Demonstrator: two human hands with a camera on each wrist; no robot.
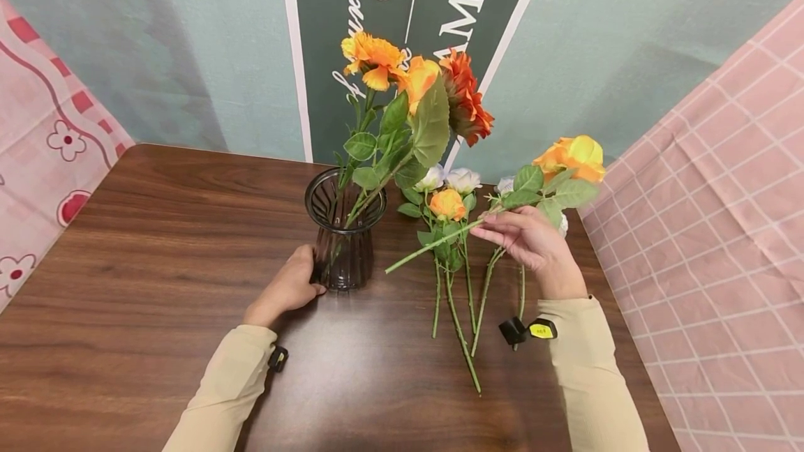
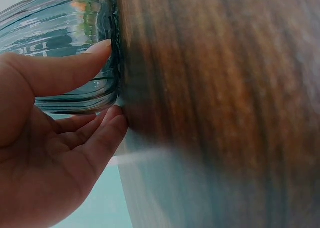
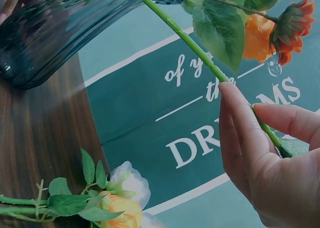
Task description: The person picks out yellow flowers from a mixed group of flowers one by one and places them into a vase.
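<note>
Diagonally, yellow rose (image 1: 568,160) pinched by right hand (image 1: 526,237), bloom (image 1: 585,152) rightward, stem (image 1: 433,245) down-left, left hand (image 1: 291,283) gripping vase (image 1: 345,257)

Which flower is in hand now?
The yellow-orange rose, its stem pinched by the right hand; the others are in the vase or on the table.

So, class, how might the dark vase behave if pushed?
The vase may tip, since its tall flowers lean to one side. It might slide, as the table looks smooth and glossy. Being glassy-looking, it could break.
</note>
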